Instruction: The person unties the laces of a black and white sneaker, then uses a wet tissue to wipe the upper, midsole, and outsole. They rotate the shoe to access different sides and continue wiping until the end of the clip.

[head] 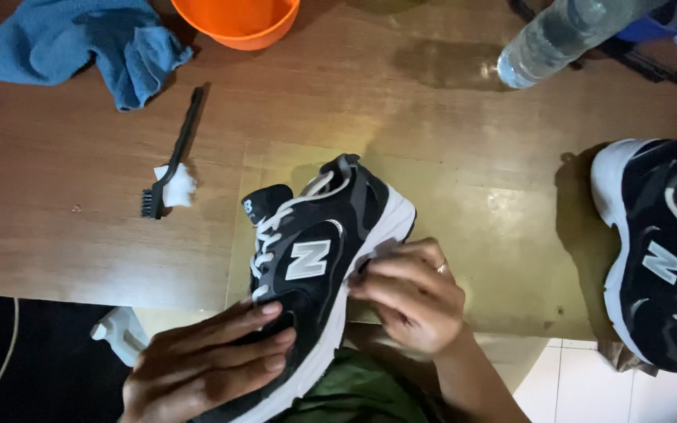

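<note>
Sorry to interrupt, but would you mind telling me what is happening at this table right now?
A person holds a black and white sneaker at the edge of a wooden table. The left hand grips its toe end, while the right hand presses against the white sole. A small black brush, a blue cloth, an orange bowl, a water bottle and the second sneaker lie around it.

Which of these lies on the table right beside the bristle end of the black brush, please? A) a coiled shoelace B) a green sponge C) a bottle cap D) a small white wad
D: a small white wad lies against the head of the black brush on the wooden table, left of the shoe that the left hand and right hand hold.
</note>
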